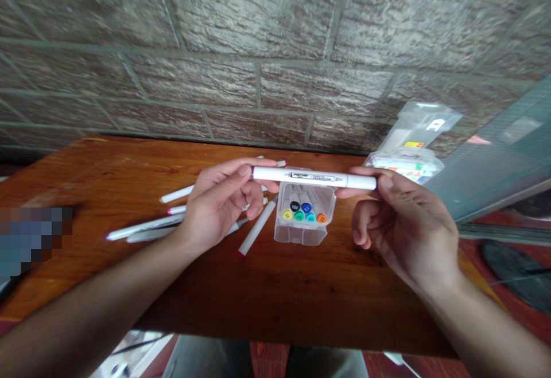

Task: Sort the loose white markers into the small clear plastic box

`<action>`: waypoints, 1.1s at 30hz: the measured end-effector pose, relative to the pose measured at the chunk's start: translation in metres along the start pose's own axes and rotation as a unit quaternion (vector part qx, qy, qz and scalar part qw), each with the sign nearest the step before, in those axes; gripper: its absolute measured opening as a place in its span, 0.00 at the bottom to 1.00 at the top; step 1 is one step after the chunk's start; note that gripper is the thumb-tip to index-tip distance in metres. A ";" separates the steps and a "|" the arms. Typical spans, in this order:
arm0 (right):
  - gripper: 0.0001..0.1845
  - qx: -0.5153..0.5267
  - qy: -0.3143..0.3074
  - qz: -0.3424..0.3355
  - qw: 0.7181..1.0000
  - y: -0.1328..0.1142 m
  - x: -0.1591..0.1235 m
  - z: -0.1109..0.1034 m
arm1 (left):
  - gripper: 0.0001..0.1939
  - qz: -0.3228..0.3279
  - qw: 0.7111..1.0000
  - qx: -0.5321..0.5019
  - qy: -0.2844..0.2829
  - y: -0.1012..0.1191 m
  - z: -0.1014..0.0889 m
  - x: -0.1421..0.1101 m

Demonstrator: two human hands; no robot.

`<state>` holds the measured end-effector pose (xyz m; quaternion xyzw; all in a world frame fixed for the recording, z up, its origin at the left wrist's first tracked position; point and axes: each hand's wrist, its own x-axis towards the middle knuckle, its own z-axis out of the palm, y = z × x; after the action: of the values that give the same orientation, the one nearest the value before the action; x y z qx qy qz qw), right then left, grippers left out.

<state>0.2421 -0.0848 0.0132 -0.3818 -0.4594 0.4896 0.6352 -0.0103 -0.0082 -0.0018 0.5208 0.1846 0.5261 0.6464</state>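
Observation:
A white marker pen [314, 178] with black print is held level above the table, one end in each hand. My left hand [224, 203] pinches its purple-tipped end between thumb and fingers. The other end is gripped by my right hand [408, 226], its lower fingers curled. Behind and below the pen stands a clear plastic case [301, 234] with several markers upright in it; their round ends [306, 208] are black, blue, yellow, green, turquoise and orange. Loose markers [146, 227] lie around and partly behind my left hand, and one red-ended marker [257, 230] lies just left of the case.
The wooden table [267, 297] meets a stone-block wall [241, 34] at the back. At the back right, an open clear case [407, 157] holds more markers. A glass panel [508, 148] stands to the right. A blurred-out patch [30, 240] covers something at the left edge.

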 end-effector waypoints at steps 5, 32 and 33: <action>0.11 0.008 -0.003 0.002 1.000 0.000 0.000 -0.002 | 0.13 -0.005 1.000 -0.015 -0.006 0.000 0.000 0.000; 0.09 -0.032 0.033 -0.043 0.998 0.003 0.003 0.001 | 0.11 -0.002 1.000 -0.001 -0.013 -0.005 -0.005 0.000; 0.09 -0.035 0.033 -0.047 0.998 0.004 0.003 0.001 | 0.11 -0.004 1.000 0.000 -0.013 -0.005 -0.005 0.000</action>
<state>0.2406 -0.0807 0.0102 -0.3977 -0.4721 0.4303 0.6586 -0.0118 -0.0053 -0.0083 0.5271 0.1780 0.5167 0.6507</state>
